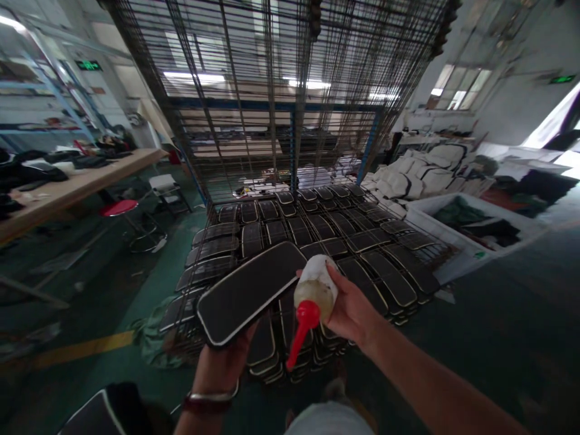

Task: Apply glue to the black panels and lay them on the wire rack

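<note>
My left hand (229, 356) is closed on a long black panel (251, 290) with rounded corners and a pale line round its edge; the fingers are mostly hidden beneath it. In my right hand (351, 305) is a whitish squeeze bottle (316, 284) with a red nozzle (302, 329) that points down and towards me. The bottle is beside the panel's right end. Below both hands, similar black panels (387, 275) lie in rows and stacks on a wire rack shelf.
Upright wire racks (290, 106) rise behind the panels. To the right stand a white bin (453, 257) with dark cloth and a pile of white padded pieces (421, 172). A red stool (119, 208) and a long worktable (86, 181) are on the left.
</note>
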Demonstrator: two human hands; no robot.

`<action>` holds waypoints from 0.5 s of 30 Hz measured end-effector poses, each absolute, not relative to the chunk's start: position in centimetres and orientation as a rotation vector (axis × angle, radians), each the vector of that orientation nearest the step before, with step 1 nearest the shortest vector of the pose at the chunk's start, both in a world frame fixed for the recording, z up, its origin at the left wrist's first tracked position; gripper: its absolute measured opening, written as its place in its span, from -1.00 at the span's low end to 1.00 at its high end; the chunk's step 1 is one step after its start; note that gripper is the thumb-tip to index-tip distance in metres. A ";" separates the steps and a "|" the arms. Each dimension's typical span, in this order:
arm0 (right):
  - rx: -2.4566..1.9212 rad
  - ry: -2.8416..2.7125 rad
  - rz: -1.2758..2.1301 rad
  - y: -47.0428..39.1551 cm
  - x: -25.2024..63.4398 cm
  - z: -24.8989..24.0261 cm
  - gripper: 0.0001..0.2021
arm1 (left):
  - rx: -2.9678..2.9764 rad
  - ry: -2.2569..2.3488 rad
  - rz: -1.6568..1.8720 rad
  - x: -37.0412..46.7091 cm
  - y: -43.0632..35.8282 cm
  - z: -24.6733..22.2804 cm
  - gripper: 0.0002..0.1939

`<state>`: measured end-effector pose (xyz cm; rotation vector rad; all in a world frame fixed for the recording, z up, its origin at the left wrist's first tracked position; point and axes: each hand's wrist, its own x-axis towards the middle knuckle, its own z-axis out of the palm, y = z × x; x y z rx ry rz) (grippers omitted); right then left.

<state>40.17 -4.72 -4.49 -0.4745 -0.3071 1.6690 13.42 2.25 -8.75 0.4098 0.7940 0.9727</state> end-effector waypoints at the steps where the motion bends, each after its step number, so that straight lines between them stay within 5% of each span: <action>1: -0.502 -0.345 1.682 -4.7 41.4 -4.2 -0.49 | 0.406 0.842 0.986 11.9 2.9 -8.3 -0.60; 4: -0.586 -0.429 1.706 -4.5 44.3 -3.3 -0.53 | 0.515 0.843 0.831 9.3 5.0 -5.6 -0.73; 15: -0.750 -0.601 1.730 -4.0 44.4 -1.7 -0.50 | 0.988 0.840 0.499 14.9 4.9 1.3 -0.65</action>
